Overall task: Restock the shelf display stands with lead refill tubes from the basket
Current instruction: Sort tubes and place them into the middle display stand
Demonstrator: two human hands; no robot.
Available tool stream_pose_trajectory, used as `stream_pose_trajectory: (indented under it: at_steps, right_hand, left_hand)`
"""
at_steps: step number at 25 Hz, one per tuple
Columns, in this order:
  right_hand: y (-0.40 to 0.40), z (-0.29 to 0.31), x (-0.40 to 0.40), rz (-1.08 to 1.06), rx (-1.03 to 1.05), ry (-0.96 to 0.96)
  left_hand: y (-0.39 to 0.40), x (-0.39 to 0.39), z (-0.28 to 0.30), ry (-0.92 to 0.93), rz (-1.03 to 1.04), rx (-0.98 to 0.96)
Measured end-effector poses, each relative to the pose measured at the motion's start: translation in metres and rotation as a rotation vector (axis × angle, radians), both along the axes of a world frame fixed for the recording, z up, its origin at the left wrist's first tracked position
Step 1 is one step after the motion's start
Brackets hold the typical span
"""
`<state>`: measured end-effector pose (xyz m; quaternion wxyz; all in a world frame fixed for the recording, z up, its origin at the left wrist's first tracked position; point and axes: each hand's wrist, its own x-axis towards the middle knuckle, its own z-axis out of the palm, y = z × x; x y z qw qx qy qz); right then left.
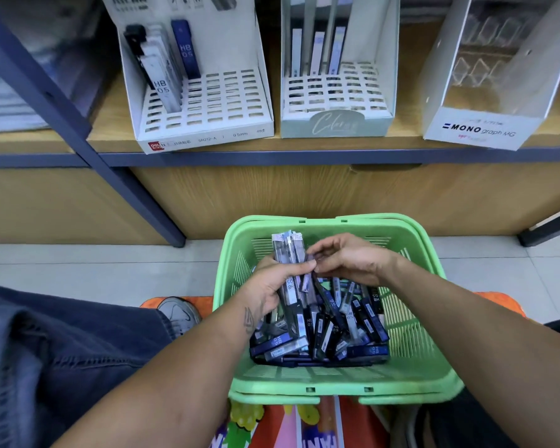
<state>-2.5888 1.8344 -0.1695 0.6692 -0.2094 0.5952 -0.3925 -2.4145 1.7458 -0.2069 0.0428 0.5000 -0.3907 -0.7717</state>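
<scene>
The shelf carries three cardboard display stands along its front edge. The left stand holds only a few tubes in its back-left slots; most of its grid is vacant, so I judge it the main target for restocking. The middle stand has a short row of pale tubes at its back edge. The right stand is a clear-fronted box; I cannot tell what it contains.

The green basket sits below the shelf, between my forearms, so that both hands reach it without stretching. Its floor is covered with a loose pile of lead refill tubes, lying crosswise in no order.

My left hand is over the basket's far-left corner, its fingers curled round a bundle of tubes held upright and parallel. I hold them aligned this way so that each can drop straight into a slot.

My right hand is beside the bundle, its fingertips closed in a pinch on one tube at the bundle's right side, apparently squaring it with the others.

The bundle is gathered but not yet carried up to the shelf.
</scene>
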Motion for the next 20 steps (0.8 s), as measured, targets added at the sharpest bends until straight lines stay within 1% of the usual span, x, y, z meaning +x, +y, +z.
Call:
stream_pose_trajectory:
  at_steps: [3, 4, 6, 7, 9, 12, 14, 17, 18, 20]
  right_hand:
    - [-0.002, 0.014, -0.001, 0.045, -0.048, 0.052]
    - [-0.001, 0.018, -0.002, 0.036, -0.070, 0.069]
    - [0.001, 0.026, -0.002, -0.007, -0.120, 0.073]
    - [0.002, 0.031, -0.002, -0.033, -0.142, 0.071]
    - [0.001, 0.043, -0.002, -0.063, -0.186, 0.071]
    - [-0.001, 0.069, -0.007, -0.004, -0.220, 0.073]
    - [-0.002, 0.089, -0.014, 0.063, -0.232, 0.117]
    - [-0.003, 0.123, -0.028, 0.182, -0.249, 0.221]
    - [-0.004, 0.136, -0.033, 0.197, -0.255, 0.233]
    - [-0.006, 0.166, -0.042, 0.161, -0.286, 0.263]
  left_hand:
    - [-0.014, -0.003, -0.039, 0.003, 0.000, 0.024]
    - [-0.016, -0.003, -0.037, 0.010, -0.002, 0.033]
    - [-0.009, -0.004, -0.001, 0.018, 0.013, 0.026]
    - [-0.002, -0.004, 0.029, 0.047, 0.018, 0.028]
    - [0.001, -0.004, 0.059, 0.128, -0.005, 0.059]
    - [-0.001, -0.007, 0.084, 0.196, -0.012, 0.065]
    - [0.000, -0.009, 0.100, 0.241, -0.001, 0.070]
    - [-0.006, -0.013, 0.124, 0.242, -0.023, -0.007]
    - [-0.011, -0.015, 0.134, 0.220, -0.041, -0.053]
    - [-0.019, -0.019, 0.158, 0.162, -0.121, -0.128]
